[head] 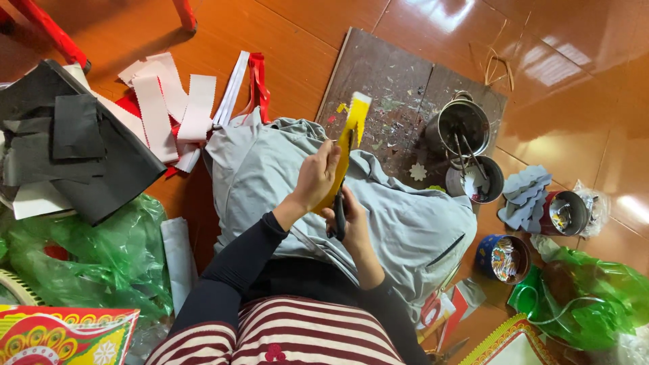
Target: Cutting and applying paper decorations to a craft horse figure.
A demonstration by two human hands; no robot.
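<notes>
the left hand, at the centre of the frame, is closed in a pinch on the lower part of a yellow paper strip, which stands nearly upright and runs toward the upper middle. the right hand, just below and beside it, is curled through the dark handles of a pair of scissors; the blades lie against the strip's edge, and whether they are parted cannot be told. both forearms wear black sleeves, above a red and white striped garment at the bottom centre.

under the hands a grey cloth is spread across the lap and floor. beyond it, in the upper middle, lies a dark wooden board, scratched and littered with small paper scraps. on the board's right end stands a metal pot holding tools, with a smaller tin touching it below. further right are grey paper cut-outs, a round tin and a blue cup.

the surface is a glossy orange-brown tiled floor, showing bright window reflections in the upper right. in the upper left lie white pinked paper strips over red ribbon, beside black paper sheets. crumpled green plastic fills the lower left, and more green plastic sits in the lower right. red furniture legs stand at the top left.
</notes>
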